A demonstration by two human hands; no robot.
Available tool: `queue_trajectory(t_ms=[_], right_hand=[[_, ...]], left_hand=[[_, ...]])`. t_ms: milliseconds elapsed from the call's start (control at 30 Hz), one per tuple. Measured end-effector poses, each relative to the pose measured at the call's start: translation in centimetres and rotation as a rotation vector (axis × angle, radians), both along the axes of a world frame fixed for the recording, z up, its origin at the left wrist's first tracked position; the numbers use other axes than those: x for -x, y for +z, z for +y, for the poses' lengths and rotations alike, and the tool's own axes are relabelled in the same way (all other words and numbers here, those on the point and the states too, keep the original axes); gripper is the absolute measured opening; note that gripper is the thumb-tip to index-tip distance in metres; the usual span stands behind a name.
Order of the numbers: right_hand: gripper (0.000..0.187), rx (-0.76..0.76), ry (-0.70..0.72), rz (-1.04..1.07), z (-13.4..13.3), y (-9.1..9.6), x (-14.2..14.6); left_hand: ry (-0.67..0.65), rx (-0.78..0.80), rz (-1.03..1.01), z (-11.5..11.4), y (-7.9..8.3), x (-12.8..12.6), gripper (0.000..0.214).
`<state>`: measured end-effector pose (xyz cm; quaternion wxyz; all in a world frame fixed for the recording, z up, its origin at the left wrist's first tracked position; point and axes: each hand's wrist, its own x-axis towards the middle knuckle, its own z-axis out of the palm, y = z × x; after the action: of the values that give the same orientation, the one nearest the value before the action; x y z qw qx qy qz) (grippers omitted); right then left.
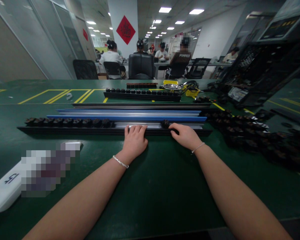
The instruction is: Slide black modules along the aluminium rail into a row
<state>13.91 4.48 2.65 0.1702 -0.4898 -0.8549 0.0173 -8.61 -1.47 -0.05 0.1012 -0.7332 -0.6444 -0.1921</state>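
Observation:
A long black rail (65, 130) lies across the green table in front of me, with several small dark parts (67, 122) seated in its left half. My left hand (134, 140) rests on the rail's middle, fingers stretched flat over its silver channel. My right hand (185, 135) is just to the right, its fingers curled around one small dark part (165, 123) sitting in the rail. Both wrists wear thin bracelets.
Blue and silver rails (130, 115) lie behind the black one, and another filled rail (142, 95) farther back. A heap of dark parts (250, 133) spreads at the right. A white device (7, 186) lies at the left. A metal bowl (172, 87) and seated people are beyond.

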Motion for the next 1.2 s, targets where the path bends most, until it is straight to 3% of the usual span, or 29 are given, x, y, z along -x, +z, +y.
queue_trajectory(t_ms=[1200], right_hand=[[0.026,-0.006,-0.032,0.006,0.00,0.04,-0.56]], left_hand=[[-0.001,-0.011,0.006,0.00,-0.08,0.08,0.050]])
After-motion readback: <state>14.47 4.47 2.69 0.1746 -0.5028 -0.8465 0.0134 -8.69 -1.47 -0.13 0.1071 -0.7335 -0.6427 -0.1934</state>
